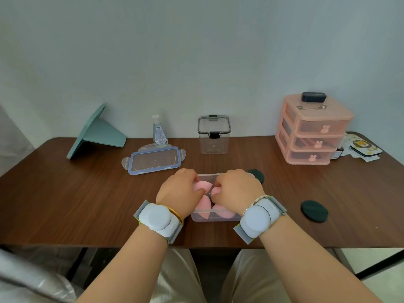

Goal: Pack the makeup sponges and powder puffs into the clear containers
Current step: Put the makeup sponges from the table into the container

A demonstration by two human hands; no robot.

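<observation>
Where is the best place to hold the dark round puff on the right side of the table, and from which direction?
Pinch the dark round puff across its rim from above. It lies flat on the table with open wood all around it, so probably only its edge offers purchase for the fingers.

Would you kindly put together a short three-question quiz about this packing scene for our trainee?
1. True or false: the blue-rimmed lid is clipped onto the low clear container.
2. How many dark powder puffs lie on the table?
3. What do the left hand and right hand handle? A) hand sanitiser B) pink sponges C) drawers

Key: 1 false; 2 two, one right, one behind the right hand; 3 B.
</observation>
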